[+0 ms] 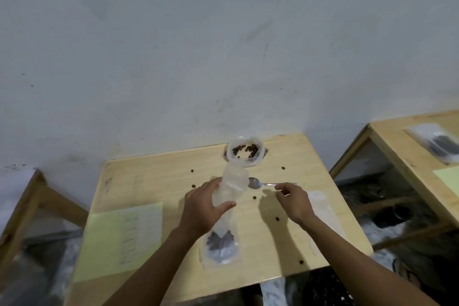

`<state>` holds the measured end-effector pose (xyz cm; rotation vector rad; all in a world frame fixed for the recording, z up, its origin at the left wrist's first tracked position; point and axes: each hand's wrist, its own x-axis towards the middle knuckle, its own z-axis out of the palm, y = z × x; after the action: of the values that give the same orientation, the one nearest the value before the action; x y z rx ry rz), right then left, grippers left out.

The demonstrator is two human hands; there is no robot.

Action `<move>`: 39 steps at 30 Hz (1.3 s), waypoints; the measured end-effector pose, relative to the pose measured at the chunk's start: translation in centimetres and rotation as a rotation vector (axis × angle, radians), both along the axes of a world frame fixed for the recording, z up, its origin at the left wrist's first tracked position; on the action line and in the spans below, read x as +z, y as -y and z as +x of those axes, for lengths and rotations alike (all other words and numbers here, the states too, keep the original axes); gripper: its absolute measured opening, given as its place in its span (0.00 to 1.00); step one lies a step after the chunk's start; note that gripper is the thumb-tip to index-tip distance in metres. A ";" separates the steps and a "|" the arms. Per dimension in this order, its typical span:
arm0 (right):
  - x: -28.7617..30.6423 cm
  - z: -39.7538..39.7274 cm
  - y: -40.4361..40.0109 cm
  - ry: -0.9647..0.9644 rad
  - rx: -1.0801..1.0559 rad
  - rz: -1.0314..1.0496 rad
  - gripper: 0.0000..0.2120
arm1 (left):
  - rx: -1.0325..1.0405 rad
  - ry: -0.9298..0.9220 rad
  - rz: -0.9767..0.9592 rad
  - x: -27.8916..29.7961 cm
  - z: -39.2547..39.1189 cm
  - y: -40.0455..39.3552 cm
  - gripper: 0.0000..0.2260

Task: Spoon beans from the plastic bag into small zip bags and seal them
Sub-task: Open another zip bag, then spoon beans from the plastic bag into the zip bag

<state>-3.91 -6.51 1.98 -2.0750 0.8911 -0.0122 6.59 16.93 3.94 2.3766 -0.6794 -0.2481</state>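
Observation:
A clear plastic bag (pixel 244 153) with dark beans in it stands open at the far edge of the wooden table (pixel 159 181). My left hand (pixel 202 208) grips a long clear zip bag (pixel 224 226) around its middle; its open mouth points up and some beans lie in its bottom. My right hand (pixel 294 200) pinches the handle end of a metal spoon (pixel 259 183), whose empty bowl is beside the zip bag's mouth. Several loose beans (pixel 254 197) are scattered on the table.
A pale yellow sheet (pixel 119 238) with empty zip bags on it lies at the left. More clear bags (pixel 323 208) lie under my right forearm. Another table (pixel 422 156) with a filled bag (pixel 439 146) stands to the right, a wooden frame at the left.

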 end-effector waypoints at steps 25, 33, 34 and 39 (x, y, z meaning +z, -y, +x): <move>0.2 9.9 10.0 0.064 0.550 -0.168 0.13 | 0.235 -0.138 0.110 -2.0 4.4 2.9 0.33; 1.0 13.9 9.8 0.206 0.072 0.147 0.09 | -0.008 -0.137 0.214 -2.2 7.5 6.2 0.33; 0.5 14.1 9.5 0.244 -0.005 0.207 0.08 | -0.034 -0.135 0.227 -2.2 7.8 6.6 0.33; -2.8 14.4 8.2 0.350 -0.229 0.323 0.10 | -0.130 -0.162 0.241 -3.1 9.8 8.4 0.34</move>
<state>10.52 -14.75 -0.79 -1.6003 0.8445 -0.3237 16.38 8.57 0.82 2.5057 -0.7635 -0.6022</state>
